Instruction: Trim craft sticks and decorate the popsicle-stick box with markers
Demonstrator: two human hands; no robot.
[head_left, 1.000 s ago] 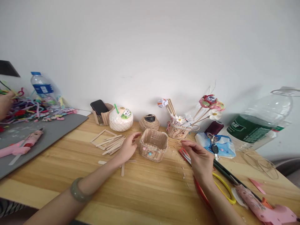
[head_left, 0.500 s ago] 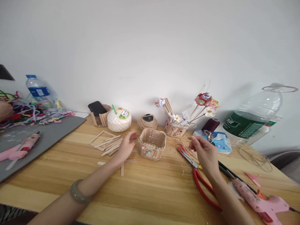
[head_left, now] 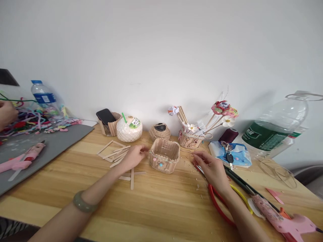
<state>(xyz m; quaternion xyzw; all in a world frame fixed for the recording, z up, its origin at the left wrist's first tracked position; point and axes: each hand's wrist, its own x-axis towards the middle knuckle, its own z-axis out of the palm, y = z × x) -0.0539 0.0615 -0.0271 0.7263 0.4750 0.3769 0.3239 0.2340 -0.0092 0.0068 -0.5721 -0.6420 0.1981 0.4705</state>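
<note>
A small box of wooden craft sticks (head_left: 165, 164), trimmed with pale cord and pink and blue beads, stands upright between my hands. My left hand (head_left: 136, 156) is just left of it, fingers stretched towards its side; I cannot tell whether they touch it. Flat wooden sticks (head_left: 118, 153) lie partly hidden under that hand and wrist. To the right of the box, my right hand (head_left: 212, 168) hovers above the scissors (head_left: 218, 203) with red handles, covering part of them. Its thumb and forefinger are apart, with nothing visible between them.
Behind the box are a twine ball (head_left: 160, 132), a coconut (head_left: 129, 129) and a stick holder with paper flowers (head_left: 191, 139). A pink glue gun (head_left: 275, 215) lies right, near a large bottle (head_left: 272, 127). Another person's hand (head_left: 7, 114) is at far left, above colourful pipe cleaners.
My right hand has moved left and slightly down, towards the box. The left hand has come a little closer to the box's side. The view has shifted slightly.
</note>
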